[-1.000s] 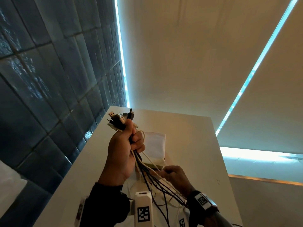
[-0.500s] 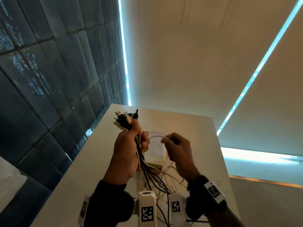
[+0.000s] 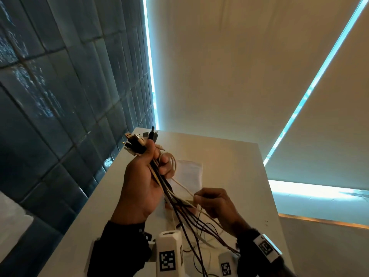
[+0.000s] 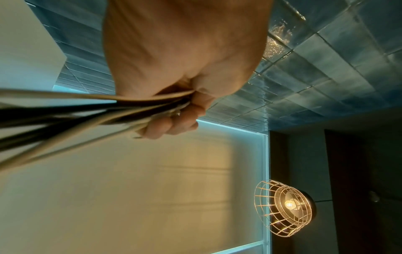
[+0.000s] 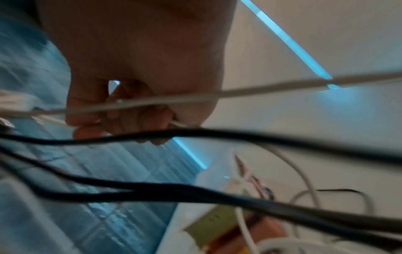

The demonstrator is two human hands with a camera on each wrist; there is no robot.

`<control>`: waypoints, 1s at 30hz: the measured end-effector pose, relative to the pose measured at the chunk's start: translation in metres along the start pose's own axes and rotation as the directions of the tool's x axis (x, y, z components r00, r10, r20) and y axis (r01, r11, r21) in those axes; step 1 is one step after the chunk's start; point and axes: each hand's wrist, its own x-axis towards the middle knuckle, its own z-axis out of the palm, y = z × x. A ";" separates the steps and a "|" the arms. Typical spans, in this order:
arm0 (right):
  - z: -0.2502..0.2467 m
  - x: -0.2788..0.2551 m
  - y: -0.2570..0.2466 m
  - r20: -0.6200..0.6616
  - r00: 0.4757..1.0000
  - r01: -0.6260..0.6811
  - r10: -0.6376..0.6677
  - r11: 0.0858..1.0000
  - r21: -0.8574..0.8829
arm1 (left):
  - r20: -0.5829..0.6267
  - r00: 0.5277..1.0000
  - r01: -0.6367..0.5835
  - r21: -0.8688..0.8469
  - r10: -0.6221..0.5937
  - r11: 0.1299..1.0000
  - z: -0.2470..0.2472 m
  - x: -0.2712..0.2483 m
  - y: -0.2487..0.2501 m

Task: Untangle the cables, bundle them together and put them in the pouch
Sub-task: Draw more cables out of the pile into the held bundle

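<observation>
My left hand (image 3: 146,177) is raised above the table and grips a bundle of black and white cables (image 3: 161,182) near their plugs (image 3: 137,142), which stick out above the fist. The left wrist view shows the fingers (image 4: 174,123) curled round the cables (image 4: 87,116). A white cable (image 3: 182,186) loops round the left fingers and runs down to my right hand (image 3: 211,200), which pinches it low and to the right. In the right wrist view the fingers (image 5: 121,120) pinch a white cable (image 5: 217,96). The loose ends hang toward the table. A white pouch (image 3: 189,172) lies flat behind the hands.
The white table (image 3: 229,162) is narrow, with a dark tiled wall (image 3: 60,96) along its left and a drop at its right edge. Loose cable ends (image 3: 201,242) lie on it near me. A wire-cage lamp (image 4: 284,206) hangs overhead.
My right hand has dropped from beside the left fist to lower right, drawing the white cable down with it. The left hand kept its grip on the bundle.
</observation>
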 end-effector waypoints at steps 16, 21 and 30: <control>-0.027 0.020 0.134 -0.202 0.972 -0.195 0.117 0.884 -0.424 | 0.035 0.999 -0.044 0.152 0.040 0.987 -0.002 -0.008 0.000; -0.037 0.015 0.143 -0.212 0.958 -0.283 0.195 0.774 -0.566 | 0.049 0.998 -0.051 0.218 0.041 0.975 -0.003 -0.009 0.002; -0.013 0.024 0.020 -0.383 0.911 0.056 -0.152 0.967 -0.249 | -0.034 0.995 0.101 0.316 -0.095 0.943 -0.008 0.004 -0.011</control>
